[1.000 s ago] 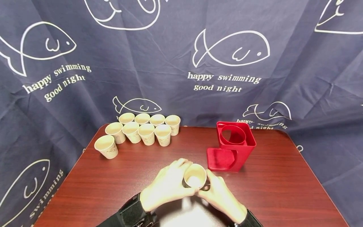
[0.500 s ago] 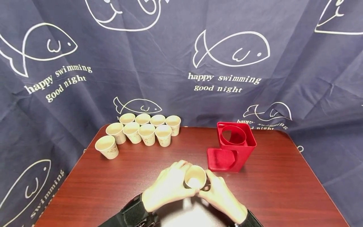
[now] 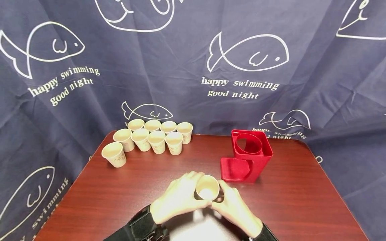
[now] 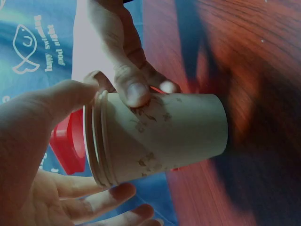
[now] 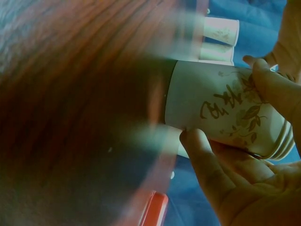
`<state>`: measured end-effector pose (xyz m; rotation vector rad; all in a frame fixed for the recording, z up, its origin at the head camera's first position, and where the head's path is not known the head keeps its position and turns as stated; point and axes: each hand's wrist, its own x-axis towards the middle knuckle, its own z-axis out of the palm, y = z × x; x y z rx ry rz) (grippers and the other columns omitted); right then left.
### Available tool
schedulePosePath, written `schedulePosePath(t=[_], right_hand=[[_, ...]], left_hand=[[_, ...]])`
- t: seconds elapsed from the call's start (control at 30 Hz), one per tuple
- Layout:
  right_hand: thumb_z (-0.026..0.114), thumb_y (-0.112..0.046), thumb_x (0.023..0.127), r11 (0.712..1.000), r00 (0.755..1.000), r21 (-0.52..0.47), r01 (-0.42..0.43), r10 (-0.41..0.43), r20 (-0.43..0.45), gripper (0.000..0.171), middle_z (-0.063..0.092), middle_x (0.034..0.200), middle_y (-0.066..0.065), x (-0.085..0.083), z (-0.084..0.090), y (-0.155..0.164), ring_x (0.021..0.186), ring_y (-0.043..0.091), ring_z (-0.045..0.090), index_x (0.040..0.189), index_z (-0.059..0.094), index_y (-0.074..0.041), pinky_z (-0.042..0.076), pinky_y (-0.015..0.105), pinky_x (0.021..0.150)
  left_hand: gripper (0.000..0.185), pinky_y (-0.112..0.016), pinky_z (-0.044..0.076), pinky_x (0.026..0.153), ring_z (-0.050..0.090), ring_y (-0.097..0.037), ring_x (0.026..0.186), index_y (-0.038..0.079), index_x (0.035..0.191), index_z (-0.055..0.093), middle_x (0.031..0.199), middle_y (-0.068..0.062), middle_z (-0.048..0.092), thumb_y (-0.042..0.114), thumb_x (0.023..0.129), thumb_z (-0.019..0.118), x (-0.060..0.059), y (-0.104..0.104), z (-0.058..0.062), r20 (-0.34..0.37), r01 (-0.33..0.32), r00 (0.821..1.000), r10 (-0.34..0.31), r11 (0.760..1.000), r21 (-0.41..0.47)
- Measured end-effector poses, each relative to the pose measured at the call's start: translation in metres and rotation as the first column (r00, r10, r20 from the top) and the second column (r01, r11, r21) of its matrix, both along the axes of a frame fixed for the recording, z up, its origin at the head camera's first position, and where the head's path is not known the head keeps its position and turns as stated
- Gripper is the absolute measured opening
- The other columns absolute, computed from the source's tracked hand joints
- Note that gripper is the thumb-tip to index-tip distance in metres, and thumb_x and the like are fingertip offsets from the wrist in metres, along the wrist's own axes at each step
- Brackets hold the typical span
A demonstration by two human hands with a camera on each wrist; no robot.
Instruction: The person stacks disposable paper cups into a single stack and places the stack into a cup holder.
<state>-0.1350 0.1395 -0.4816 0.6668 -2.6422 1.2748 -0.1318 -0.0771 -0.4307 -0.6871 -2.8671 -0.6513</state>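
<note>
A small nested stack of paper cups (image 3: 207, 188) is held between both hands near the front middle of the table. In the left wrist view the stack (image 4: 174, 136) shows rims set close together and a brown leaf print. My left hand (image 3: 177, 198) holds the stack by its rim end, thumb on the near side and fingers around the far side. My right hand (image 3: 236, 208) grips the stack from the right, with thumb and fingertips on the cup wall. Brown writing shows on the stack (image 5: 216, 103) in the right wrist view.
Several upright paper cups (image 3: 156, 142) stand in rows at the back left of the wooden table (image 3: 90, 201). A red plastic holder (image 3: 260, 165) with a round opening and a low base tray stands right of the hands. A blue fish-print curtain (image 3: 181, 60) hangs behind.
Both hands hold the stack in almost the same spot throughout. Only a slight shift of the head view shows.
</note>
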Motion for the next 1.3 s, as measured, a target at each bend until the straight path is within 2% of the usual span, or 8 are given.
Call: schedulePosePath(t=[0.13,0.37,0.47,0.67,0.9,1.13,1.23,1.3], right_hand=[[0.094,-0.029,0.071,1.0,1.0,-0.002,0.007,-0.007,0.003,0.05,0.076,0.091,0.002,0.0,-0.001,0.0,0.074,-0.002,0.065,0.107,0.064,-0.012,0.056,0.022,0.065],[0.096,-0.034,0.07,0.998,0.998,-0.062,-0.003,0.007,0.06,0.052,0.074,0.092,-0.005,0.001,0.0,-0.002,0.075,-0.001,0.066,0.108,0.066,-0.016,0.057,0.023,0.065],[0.097,-0.033,0.069,0.998,0.997,-0.067,0.004,0.001,0.077,0.053,0.074,0.092,-0.004,0.002,0.002,-0.002,0.074,0.0,0.065,0.108,0.066,-0.015,0.057,0.024,0.065],[0.097,-0.032,0.068,0.998,0.99,-0.068,0.005,0.005,0.143,0.056,0.075,0.095,0.002,0.001,0.005,-0.003,0.074,0.001,0.066,0.109,0.065,-0.013,0.058,0.024,0.066],[0.097,-0.034,0.067,0.998,0.991,-0.06,0.015,-0.007,0.136,0.056,0.075,0.094,0.0,0.001,0.004,-0.003,0.074,0.002,0.066,0.11,0.065,-0.014,0.057,0.024,0.066],[0.098,-0.033,0.065,0.997,0.99,-0.049,0.058,-0.051,0.134,0.056,0.074,0.092,-0.007,0.003,0.004,-0.005,0.073,0.004,0.064,0.109,0.067,-0.019,0.056,0.024,0.066],[0.098,-0.034,0.065,0.997,0.991,-0.052,0.054,-0.047,0.123,0.055,0.073,0.091,-0.007,0.003,0.003,-0.005,0.074,0.005,0.064,0.108,0.067,-0.019,0.056,0.024,0.066],[0.098,-0.033,0.066,0.998,0.992,-0.057,0.04,-0.033,0.122,0.056,0.074,0.092,-0.005,0.003,0.003,-0.004,0.074,0.005,0.065,0.109,0.066,-0.017,0.056,0.024,0.066]], left_hand=[[0.1,-0.049,0.059,0.087,0.062,-0.02,0.122,0.018,0.149,0.052,0.138,0.0,0.062,0.081,0.074,0.07,0.0,-0.004,0.002,0.032,-0.033,0.999,0.034,0.999,-0.006],[0.108,-0.049,0.055,0.099,0.054,-0.027,0.136,0.014,0.155,0.045,0.152,-0.008,0.052,0.074,0.071,0.077,-0.006,-0.029,0.012,-0.138,-0.05,0.989,0.043,0.998,-0.049],[0.111,-0.051,0.052,0.103,0.051,-0.029,0.139,0.014,0.157,0.042,0.154,-0.01,0.05,0.073,0.07,0.079,-0.009,-0.045,0.019,-0.179,-0.076,0.982,0.065,0.996,-0.055],[0.106,-0.058,0.049,0.102,0.049,-0.033,0.139,0.017,0.158,0.04,0.155,-0.013,0.049,0.069,0.074,0.079,-0.015,-0.081,0.037,-0.222,-0.148,0.965,0.142,0.989,-0.01],[0.104,-0.057,0.042,0.11,0.047,-0.035,0.141,0.01,0.155,0.042,0.156,-0.014,0.047,0.058,0.074,0.085,-0.022,-0.122,0.051,-0.301,-0.229,0.924,0.233,0.972,0.051],[0.101,-0.06,0.047,0.097,0.054,-0.039,0.129,0.015,0.155,0.043,0.147,-0.014,0.052,0.051,0.072,0.088,-0.025,-0.154,0.063,-0.354,-0.302,0.877,0.324,0.946,0.116],[0.1,-0.061,0.042,0.103,0.052,-0.041,0.13,0.011,0.152,0.046,0.144,-0.016,0.055,0.05,0.07,0.09,-0.027,-0.167,0.067,-0.366,-0.319,0.862,0.349,0.937,0.143],[0.103,-0.064,0.041,0.103,0.05,-0.044,0.132,0.009,0.153,0.044,0.145,-0.02,0.053,0.051,0.071,0.089,-0.027,-0.175,0.067,-0.336,-0.353,0.86,0.383,0.924,0.15]])
